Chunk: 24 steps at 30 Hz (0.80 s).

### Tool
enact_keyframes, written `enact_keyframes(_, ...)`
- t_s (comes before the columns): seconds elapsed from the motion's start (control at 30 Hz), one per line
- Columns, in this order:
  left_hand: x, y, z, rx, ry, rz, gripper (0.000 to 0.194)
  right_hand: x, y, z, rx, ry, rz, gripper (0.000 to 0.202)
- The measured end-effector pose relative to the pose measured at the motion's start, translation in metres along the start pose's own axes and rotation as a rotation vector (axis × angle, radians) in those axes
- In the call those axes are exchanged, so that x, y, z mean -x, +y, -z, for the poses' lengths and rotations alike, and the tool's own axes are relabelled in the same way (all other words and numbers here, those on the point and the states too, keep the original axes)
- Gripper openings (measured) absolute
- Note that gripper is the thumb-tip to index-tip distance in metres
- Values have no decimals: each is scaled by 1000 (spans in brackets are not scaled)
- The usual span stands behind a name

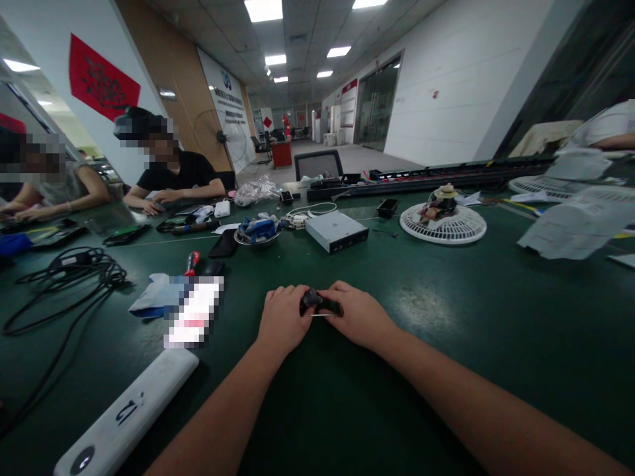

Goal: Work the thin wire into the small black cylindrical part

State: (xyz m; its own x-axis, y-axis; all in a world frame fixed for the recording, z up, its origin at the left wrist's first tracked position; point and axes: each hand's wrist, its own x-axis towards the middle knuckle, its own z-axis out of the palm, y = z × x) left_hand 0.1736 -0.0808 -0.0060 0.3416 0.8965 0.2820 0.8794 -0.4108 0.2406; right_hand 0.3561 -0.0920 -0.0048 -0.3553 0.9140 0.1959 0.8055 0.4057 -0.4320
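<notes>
A small black object (313, 299) is held between my two hands above the green table, near the middle of the view. My left hand (285, 318) has its fingers closed on the object's left side. From the other side, my right hand (361, 313) grips its right part, with the thumb and fingers pressed together. A thin pale edge shows under the object between the hands. Fingers cover much of it, so its full shape is hidden.
On the green table (446, 370), a white long device (131, 413), a bright phone-like item (194, 312) and black cable (74, 271) lie left. Ahead are a metal drive (337, 231), a bowl (258, 242) and a white fan grille (466, 230). People sit at the left.
</notes>
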Motion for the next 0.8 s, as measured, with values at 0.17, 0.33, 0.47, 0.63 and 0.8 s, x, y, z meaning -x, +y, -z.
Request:
enact_keyframes(0.17,1,-2,-2,-24,44,15,23,0,-1,0,27,4,-11,28)
enact_keyframes(0.33,1,-3,-4,-9,63,27,23,0,-1,3,15,24,-51,16)
enact_keyframes(0.47,1,-2,-4,-8,58,25,24,0,0,3,9,48,-105,14)
enact_keyframes(0.63,1,-2,-3,-24,43,20,25,1,1,3,5,22,-47,20)
enact_keyframes(0.8,2,-1,-1,-5,42,11,25,0,-1,3,-120,82,-104,18)
